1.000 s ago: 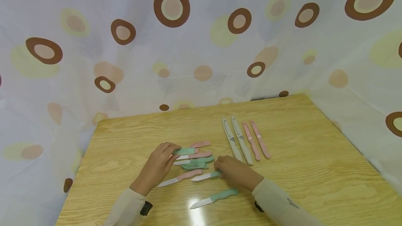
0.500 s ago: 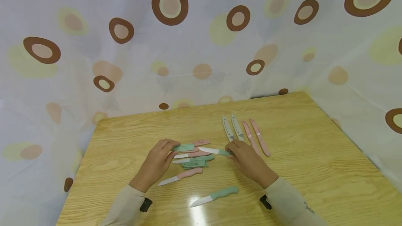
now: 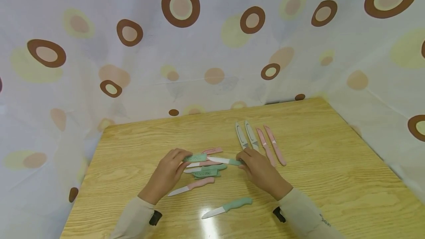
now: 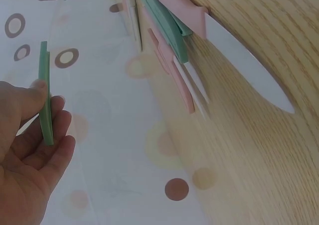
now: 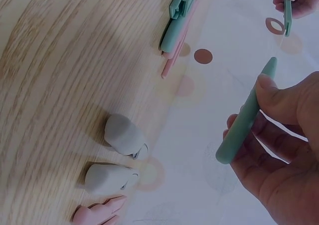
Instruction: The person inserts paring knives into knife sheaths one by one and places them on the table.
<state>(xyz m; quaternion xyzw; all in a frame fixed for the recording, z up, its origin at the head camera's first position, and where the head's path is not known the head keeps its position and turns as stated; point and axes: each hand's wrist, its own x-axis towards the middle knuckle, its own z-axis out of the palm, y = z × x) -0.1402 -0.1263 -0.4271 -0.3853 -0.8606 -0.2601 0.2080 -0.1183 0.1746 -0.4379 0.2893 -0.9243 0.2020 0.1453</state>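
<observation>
My left hand (image 3: pixel 167 172) pinches a green knife sheath (image 3: pixel 194 158) between thumb and fingers, raised over the pile. My right hand (image 3: pixel 262 170) grips the green handle (image 5: pixel 241 127) of a paring knife, its white blade (image 3: pixel 219 160) pointing left, the tip right at the sheath's open end. Below them lie a pink-handled knife (image 3: pixel 212 163), a green-handled knife (image 3: pixel 217 167), a green sheath (image 3: pixel 206 173) and a pink sheath (image 3: pixel 213 151). Nearer to me are another pink-handled knife (image 3: pixel 200 183) and another green-handled knife (image 3: pixel 237 204), both with bare blades.
Two pale grey sheathed knives (image 3: pixel 241 135) lie side by side behind my right hand, which covers their handles. Two pink sheathed knives (image 3: pixel 275 145) lie to their right. Patterned cloth (image 3: pixel 149 65) hangs behind and beside the wooden table (image 3: pixel 332 165).
My right hand has picked the green paring knife up from the table and brought it up and left to the sheath. The left hand has held the sheath almost still.
</observation>
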